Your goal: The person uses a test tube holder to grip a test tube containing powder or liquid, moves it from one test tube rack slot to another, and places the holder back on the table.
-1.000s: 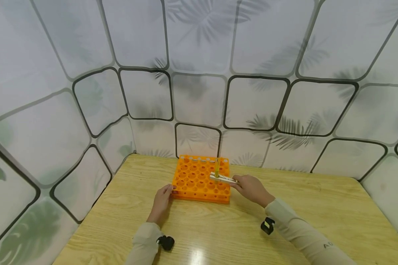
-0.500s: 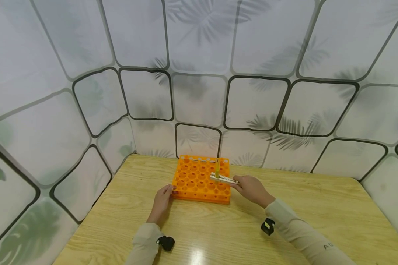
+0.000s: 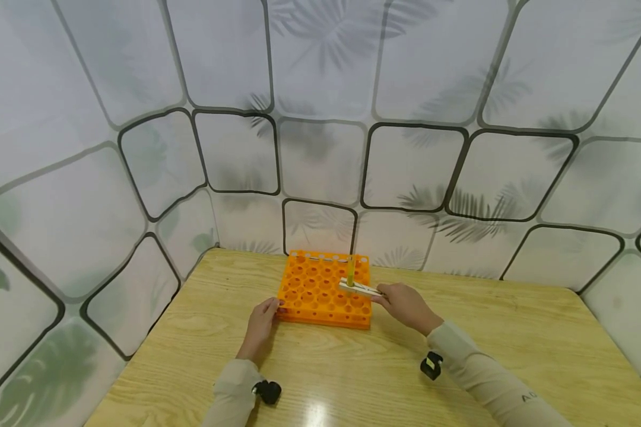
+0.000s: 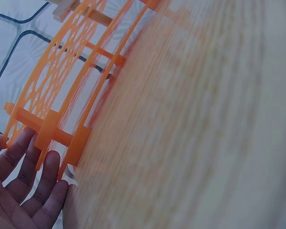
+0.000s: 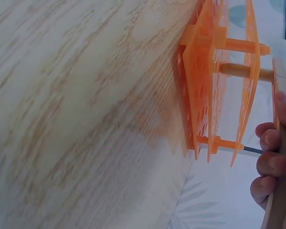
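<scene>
An orange plastic test tube rack (image 3: pixel 320 316) with rows of round holes stands on the table. My left hand (image 3: pixel 260 326) holds its near left corner; in the left wrist view the thumb is at the top plate and the fingers (image 4: pixel 50 174) lie against the side. My right hand (image 3: pixel 408 305) grips a wooden test tube clamp (image 3: pixel 360 289) over the rack's right part. In the clamp's jaws is a test tube (image 3: pixel 351 273) with yellow contents, upright. From the right wrist view, the tube's lower end (image 5: pixel 236 69) passes through the top plate to the middle plate.
The wooden table (image 3: pixel 320 362) spreads out in front and to both sides of the rack. A patterned curtain wall (image 3: pixel 320 160) stands close behind the rack and along the left. Each wrist carries a small black camera (image 3: pixel 431 365).
Both hands, the rack, the clamp and the tube stay in nearly the same place. Only a very slight shift of the view shows.
</scene>
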The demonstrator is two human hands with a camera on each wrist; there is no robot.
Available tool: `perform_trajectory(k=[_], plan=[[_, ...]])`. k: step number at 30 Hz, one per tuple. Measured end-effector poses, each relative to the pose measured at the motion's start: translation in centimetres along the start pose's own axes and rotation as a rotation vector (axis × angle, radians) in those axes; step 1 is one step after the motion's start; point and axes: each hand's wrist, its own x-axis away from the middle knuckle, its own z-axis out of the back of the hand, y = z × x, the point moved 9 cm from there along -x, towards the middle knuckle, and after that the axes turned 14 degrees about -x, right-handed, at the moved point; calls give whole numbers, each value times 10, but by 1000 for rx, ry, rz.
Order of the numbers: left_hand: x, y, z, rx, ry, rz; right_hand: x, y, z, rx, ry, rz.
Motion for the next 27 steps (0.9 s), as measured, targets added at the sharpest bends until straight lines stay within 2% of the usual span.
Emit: perform_trajectory(k=[1,5,6,8,19,27], plan=[[3,6,2,-1,-1,-11,0,0,0,3,7,8],[3,7,2,6,-5,-23,1,-2,2,24,30,42],[2,7,2,7,-6,-17,1,-3,2,32,36,53],[-3,-3,-2,11,-3,-11,1,-4,3,38,43,68],[-5,-5,0,-46,11,5,1,-6,5,79,58,90],[-4,-4,0,-42,12,-6,1,-9,6,86,59,95]])
